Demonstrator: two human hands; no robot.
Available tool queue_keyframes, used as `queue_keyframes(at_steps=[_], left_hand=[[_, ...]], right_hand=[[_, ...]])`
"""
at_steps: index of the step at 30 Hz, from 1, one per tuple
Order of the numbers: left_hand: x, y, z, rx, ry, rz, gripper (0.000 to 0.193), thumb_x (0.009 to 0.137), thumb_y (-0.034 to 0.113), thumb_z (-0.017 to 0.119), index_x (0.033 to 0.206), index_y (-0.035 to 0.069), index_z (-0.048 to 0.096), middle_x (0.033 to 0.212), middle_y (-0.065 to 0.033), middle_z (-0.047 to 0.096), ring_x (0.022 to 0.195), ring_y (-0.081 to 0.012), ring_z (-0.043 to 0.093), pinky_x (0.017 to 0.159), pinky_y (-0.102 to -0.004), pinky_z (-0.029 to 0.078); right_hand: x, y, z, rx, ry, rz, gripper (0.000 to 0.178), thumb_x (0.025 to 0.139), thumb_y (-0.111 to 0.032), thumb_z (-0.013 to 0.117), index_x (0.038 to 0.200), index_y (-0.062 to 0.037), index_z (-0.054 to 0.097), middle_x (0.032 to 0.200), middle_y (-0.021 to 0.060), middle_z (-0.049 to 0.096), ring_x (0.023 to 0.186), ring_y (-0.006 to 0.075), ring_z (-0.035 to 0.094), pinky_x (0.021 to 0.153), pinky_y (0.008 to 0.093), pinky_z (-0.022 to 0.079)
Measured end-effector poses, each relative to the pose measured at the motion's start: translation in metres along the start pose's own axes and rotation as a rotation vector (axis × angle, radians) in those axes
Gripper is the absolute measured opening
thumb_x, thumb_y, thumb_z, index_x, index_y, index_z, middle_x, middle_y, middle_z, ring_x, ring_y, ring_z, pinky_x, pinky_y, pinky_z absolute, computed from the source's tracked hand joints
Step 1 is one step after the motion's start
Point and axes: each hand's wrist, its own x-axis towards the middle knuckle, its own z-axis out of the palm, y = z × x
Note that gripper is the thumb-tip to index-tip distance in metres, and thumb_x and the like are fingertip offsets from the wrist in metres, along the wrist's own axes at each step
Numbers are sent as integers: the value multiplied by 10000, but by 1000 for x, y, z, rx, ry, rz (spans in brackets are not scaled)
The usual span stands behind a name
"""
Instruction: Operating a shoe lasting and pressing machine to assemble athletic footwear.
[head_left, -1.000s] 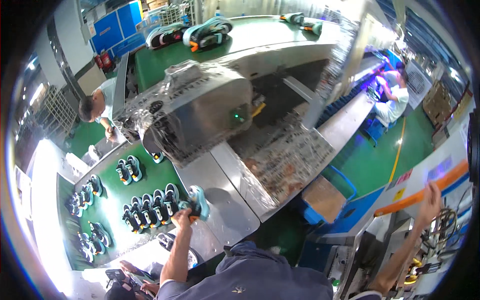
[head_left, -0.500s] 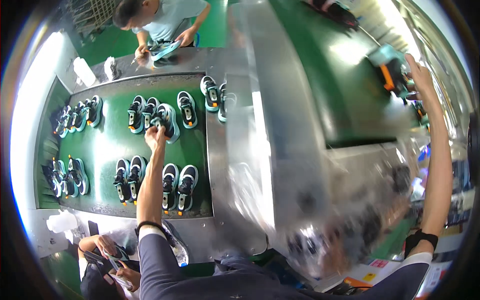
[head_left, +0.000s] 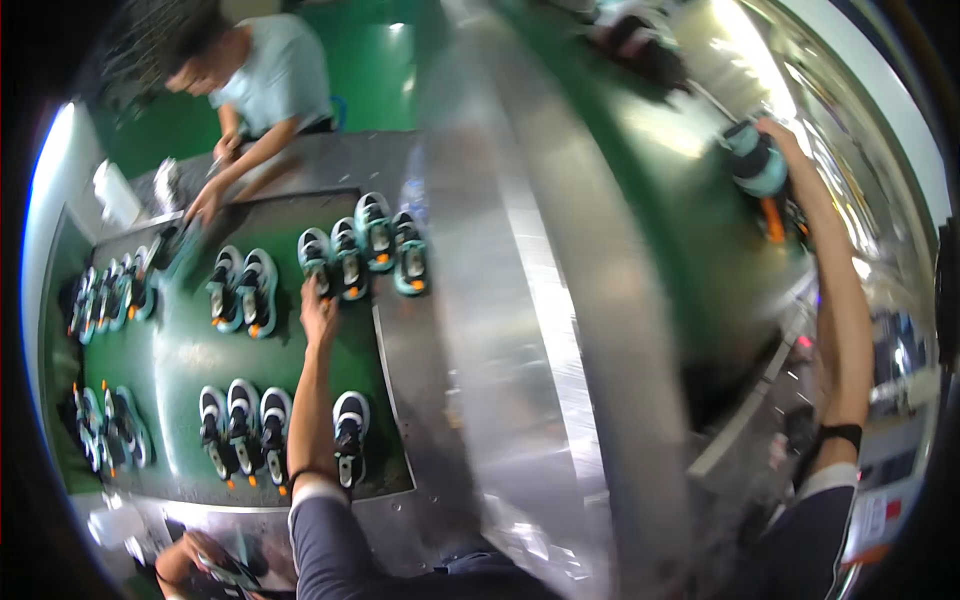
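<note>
On the green conveyor at left, my left hand has its fingers closed at the heel of a black, white and teal sneaker. That shoe stands close beside another sneaker, and two more stand to its right, at the belt's metal edge. Far over to the right, my right hand grips a sneaker with an orange heel tab, held up over a second green surface. The right hand's fingers are partly hidden by the shoe and blurred.
Several similar sneakers stand in rows on the green belt. A wide metal housing divides the two belts. Across the left belt, a co-worker reaches down with a blurred shoe; another person's hand works at the lower left.
The view has shifted. My left hand's sneaker now stands with the shoes near the belt's right edge. The right-hand sneaker has turned. The far co-worker has lowered a shoe toward the belt.
</note>
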Motion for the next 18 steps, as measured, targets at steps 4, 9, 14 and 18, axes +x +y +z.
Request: queue_keyframes(at_steps=[4,9,14,18], left_hand=[[-114,74,-8,47,16,21,467,897,136,589,1316,-30,464,1316,-188,509,1241,-313,478,1052,-369,375],[-293,270,-67,-706,-791,-454,180,914,120,614,893,-38,697,935,-162,706,854,-236,665,796,-368,542],[-316,481,-54,-1099,-1446,-431,266,878,136,698,1057,-53,646,1242,-237,589,1149,-267,581,986,-439,469],[-339,634,6,-1565,-1287,88,898,769,488,769,1396,-33,392,1469,-164,360,1329,-310,405,1058,-481,393]], right_hand=[[7,23,3,-259,249,7,467,757,-403,694,1006,-8,682,932,113,676,842,210,617,841,348,473],[-114,-83,-43,-108,405,-266,815,773,-209,730,1418,43,299,808,94,664,642,189,624,614,323,533],[-308,-99,-71,-601,702,-553,842,600,-183,804,1340,-25,434,1165,175,592,1068,306,601,923,365,480],[-460,-63,-61,-887,798,-304,1090,565,-374,869,1408,8,292,1336,273,352,1051,412,507,824,574,489]])
